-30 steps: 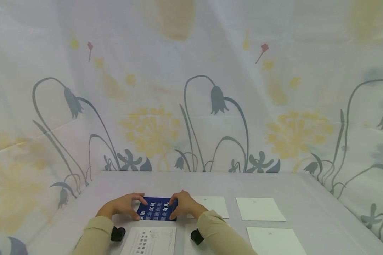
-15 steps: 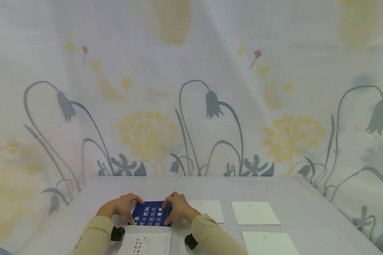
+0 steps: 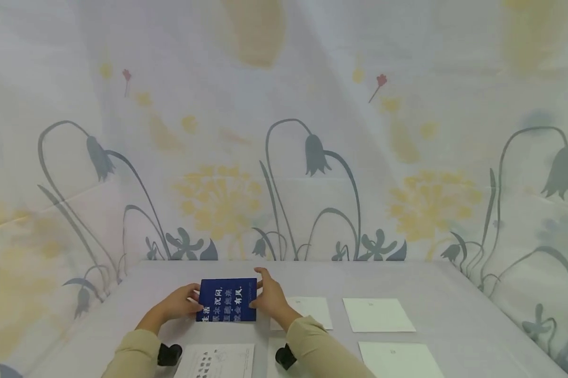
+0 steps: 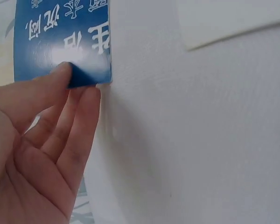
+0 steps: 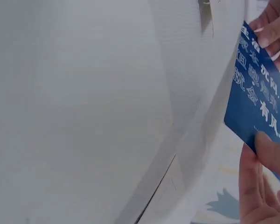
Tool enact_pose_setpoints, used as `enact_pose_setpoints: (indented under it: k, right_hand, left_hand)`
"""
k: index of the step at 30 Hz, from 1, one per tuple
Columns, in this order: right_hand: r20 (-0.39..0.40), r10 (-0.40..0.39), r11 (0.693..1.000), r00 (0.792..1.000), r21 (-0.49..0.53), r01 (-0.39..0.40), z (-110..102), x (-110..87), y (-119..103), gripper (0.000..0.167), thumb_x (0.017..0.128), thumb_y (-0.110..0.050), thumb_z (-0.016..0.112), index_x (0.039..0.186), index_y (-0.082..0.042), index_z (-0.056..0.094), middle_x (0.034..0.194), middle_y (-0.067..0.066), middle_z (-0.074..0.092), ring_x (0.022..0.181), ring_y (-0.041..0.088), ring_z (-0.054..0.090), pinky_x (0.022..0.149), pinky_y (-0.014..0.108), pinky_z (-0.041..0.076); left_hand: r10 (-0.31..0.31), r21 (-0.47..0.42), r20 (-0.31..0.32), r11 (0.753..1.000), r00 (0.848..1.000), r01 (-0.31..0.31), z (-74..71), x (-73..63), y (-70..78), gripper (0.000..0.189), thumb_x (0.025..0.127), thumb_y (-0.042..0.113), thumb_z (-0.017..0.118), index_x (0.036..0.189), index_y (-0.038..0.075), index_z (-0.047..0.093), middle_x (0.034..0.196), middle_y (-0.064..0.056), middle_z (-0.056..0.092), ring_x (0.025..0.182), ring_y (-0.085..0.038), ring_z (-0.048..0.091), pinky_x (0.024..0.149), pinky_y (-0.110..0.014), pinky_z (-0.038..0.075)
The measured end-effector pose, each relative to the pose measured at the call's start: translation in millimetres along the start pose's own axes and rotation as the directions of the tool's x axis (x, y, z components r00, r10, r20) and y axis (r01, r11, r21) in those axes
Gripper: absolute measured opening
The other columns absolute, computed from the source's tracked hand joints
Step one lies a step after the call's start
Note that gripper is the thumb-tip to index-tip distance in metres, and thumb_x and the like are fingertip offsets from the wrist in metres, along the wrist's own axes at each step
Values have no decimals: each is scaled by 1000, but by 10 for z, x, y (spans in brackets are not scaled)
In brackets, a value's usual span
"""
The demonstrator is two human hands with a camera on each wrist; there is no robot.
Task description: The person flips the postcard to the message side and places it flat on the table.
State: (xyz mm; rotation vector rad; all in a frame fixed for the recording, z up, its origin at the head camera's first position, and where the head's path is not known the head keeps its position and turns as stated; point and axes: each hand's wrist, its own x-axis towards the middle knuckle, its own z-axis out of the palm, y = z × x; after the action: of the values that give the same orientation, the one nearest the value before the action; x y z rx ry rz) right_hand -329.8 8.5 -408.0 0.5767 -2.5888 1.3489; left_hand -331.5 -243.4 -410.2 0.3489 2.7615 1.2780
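Observation:
A blue card (image 3: 228, 300) with white Chinese lettering is held up between both hands, tilted toward the head camera. My left hand (image 3: 177, 303) pinches its left edge; in the left wrist view the thumb (image 4: 60, 74) lies on the printed face with the fingers behind. My right hand (image 3: 271, 299) pinches the opposite edge, thumb (image 5: 266, 142) on the front, as the right wrist view shows. Nearer the body lies a white card (image 3: 217, 359) printed with dark characters and a small drawing.
Plain white cards lie to the right: one partly behind the right hand (image 3: 314, 310), another at the back (image 3: 378, 315), one nearer the front (image 3: 399, 359). A further pale card (image 3: 274, 362) is partly under the right forearm. A flower-patterned curtain (image 3: 284, 157) stands behind the table.
The blue card, lying flat on the table with both hands at its edges, has been lifted and tilted up toward the camera. The other cards stay where they were; the head view shifted slightly.

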Motion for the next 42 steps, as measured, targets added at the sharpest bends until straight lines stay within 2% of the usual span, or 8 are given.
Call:
enact_pose_setpoints:
  k: [5,13,20,24,28,31,37,42]
  right_hand:
    - [-34,-3,989,999,145,8,-11,6,-34,48,70,24,51,113,2,51,80,7,55,66,17,58,54,26,51]
    - [-41,44,951,998,309,-29,-52,-29,-20,5,80,9,65,83,7,62,72,6,60,62,20,63,57,26,55]
    - [1,119,925,993,364,-111,-66,-32,-42,3,81,4,65,79,4,63,64,5,60,54,15,60,53,27,55]
    - [-11,157,909,988,393,-140,-60,-46,-82,8,84,-2,63,81,5,66,65,7,63,57,18,63,55,28,55]
    - [-34,196,871,980,465,-158,-51,-52,-109,15,85,-7,63,84,8,68,69,10,66,62,22,66,58,29,56]
    - [-30,219,849,975,498,-175,-58,-61,-96,14,85,-6,65,86,8,68,73,10,67,65,22,67,61,29,56]
    - [-51,245,869,968,455,-196,-105,-100,-35,8,81,0,68,86,5,70,78,8,67,68,21,67,63,29,56]
    - [-61,251,864,966,465,-195,-107,-109,-37,14,78,5,69,91,7,68,76,8,66,66,21,67,61,29,56]
  left_hand:
    - [7,-141,-19,990,1000,-9,-96,-61,-50,19,91,-2,53,106,-14,49,88,-12,56,72,-21,60,64,-36,56]
    - [-96,-257,-107,964,990,66,-158,-103,-77,27,91,5,59,105,-16,51,86,-10,62,75,-22,63,68,-35,56]
    - [-126,-294,-129,952,984,84,-183,-147,-43,34,91,14,61,109,-13,52,93,-12,60,81,-21,60,75,-35,55]
    - [-148,-338,-84,935,985,111,-215,-182,-58,32,92,15,59,109,-11,53,94,-11,59,81,-20,57,75,-34,54]
    - [-71,-434,26,898,997,75,-287,-223,-110,30,94,7,53,112,-17,52,99,-11,62,87,-19,61,81,-35,52]
    - [-26,-486,71,872,997,58,-303,-235,-126,32,94,3,53,116,-20,51,104,-13,63,90,-15,62,83,-35,52]
    - [-86,-508,49,855,995,99,-183,-183,-97,33,88,5,63,113,-15,58,100,-11,66,84,-16,64,77,-33,54]
    - [-159,-474,-13,870,987,134,-117,-127,-56,44,88,7,62,123,-16,48,96,-10,66,82,-19,65,74,-33,55]
